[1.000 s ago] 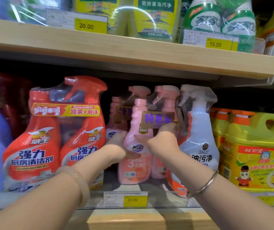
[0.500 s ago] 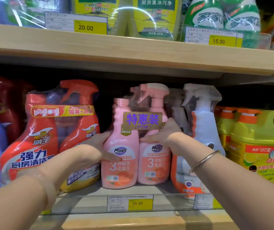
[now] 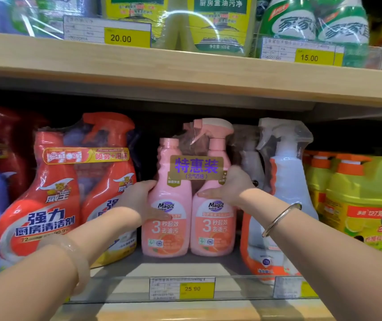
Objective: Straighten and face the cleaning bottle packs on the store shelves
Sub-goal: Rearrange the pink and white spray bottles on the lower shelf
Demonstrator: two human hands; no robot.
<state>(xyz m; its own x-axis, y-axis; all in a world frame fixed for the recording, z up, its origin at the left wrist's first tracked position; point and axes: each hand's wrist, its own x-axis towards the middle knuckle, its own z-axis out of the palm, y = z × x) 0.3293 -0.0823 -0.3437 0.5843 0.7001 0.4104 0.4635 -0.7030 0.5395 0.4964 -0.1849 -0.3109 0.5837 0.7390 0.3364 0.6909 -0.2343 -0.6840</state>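
Both hands clasp the shrink-wrapped twin pack of pink plastic spray bottles [image 3: 188, 205], upright mid-shelf facing front. The left hand [image 3: 139, 200] cups its left side, fingers half curled; the right hand [image 3: 229, 187] presses its right side, fingers spread. Labels read "Magic" and "特惠装". A yellow price tag [image 3: 197, 289] below reads 25.90. Glossy red twin pack [image 3: 53, 200] stands left.

Bare forearms: a pale translucent bangle [image 3: 74, 258] on the left, a thin silver bangle [image 3: 280, 218] on the right.
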